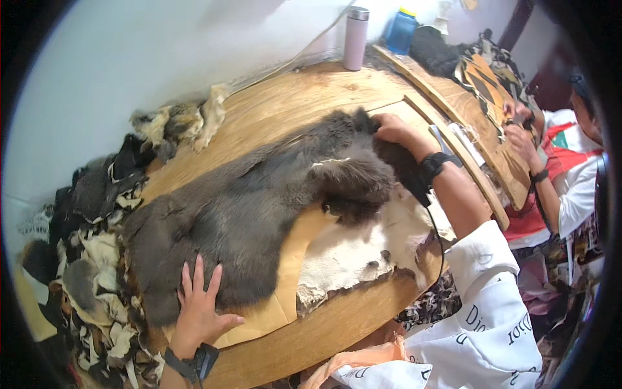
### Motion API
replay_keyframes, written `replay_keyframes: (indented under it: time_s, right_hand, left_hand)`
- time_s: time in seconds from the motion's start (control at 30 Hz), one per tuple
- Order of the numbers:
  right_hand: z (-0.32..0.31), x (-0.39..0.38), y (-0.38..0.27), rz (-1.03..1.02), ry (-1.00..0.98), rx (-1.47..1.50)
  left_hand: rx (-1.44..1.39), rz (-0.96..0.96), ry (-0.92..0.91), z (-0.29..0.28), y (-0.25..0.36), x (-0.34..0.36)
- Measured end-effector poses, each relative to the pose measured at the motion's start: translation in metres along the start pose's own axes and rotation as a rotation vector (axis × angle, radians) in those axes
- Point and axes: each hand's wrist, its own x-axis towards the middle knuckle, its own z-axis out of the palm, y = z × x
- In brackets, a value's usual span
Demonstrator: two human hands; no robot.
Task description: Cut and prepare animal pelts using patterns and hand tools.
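Observation:
A large dark brown fur pelt (227,220) lies hair side up across the wooden table. My left hand (199,310) presses flat on its near left end, fingers spread, the thumb reaching over a tan paper sheet (303,236) that shows under the pelt. At the far right end of the pelt, my right hand (396,131) has its fingers bent over the fur, gripping it; the fingertips are partly hidden. A raised flap of fur (356,178) folds over near the right side. Beside it lies a pale hide (353,256), skin side up, partly under the fur.
Fur and hide scraps (97,279) are heaped along the left; more scraps (178,123) lie by the wall. A pink flask (356,39) and a blue jar (402,32) stand at the back. Wooden strips (453,155) edge the table. A co-worker (564,155) handles pieces at right.

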Motion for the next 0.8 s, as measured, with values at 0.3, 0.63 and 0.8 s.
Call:
replay_keyframes:
  time_s: [0.3,0.63,0.8]
  right_hand:
    - [-0.032,-0.100,-0.030,-0.368,0.643,0.137]
    - [-0.006,-0.121,-0.035,-0.524,0.500,0.072]
    - [-0.087,-0.074,0.076,-0.277,0.758,-0.022]
  left_hand:
    - [0.068,-0.034,0.118,0.009,-0.003,-0.005]
    - [0.063,-0.044,0.181,0.008,0.014,-0.002]
    - [-0.046,-0.034,0.351,0.021,0.007,0.001]
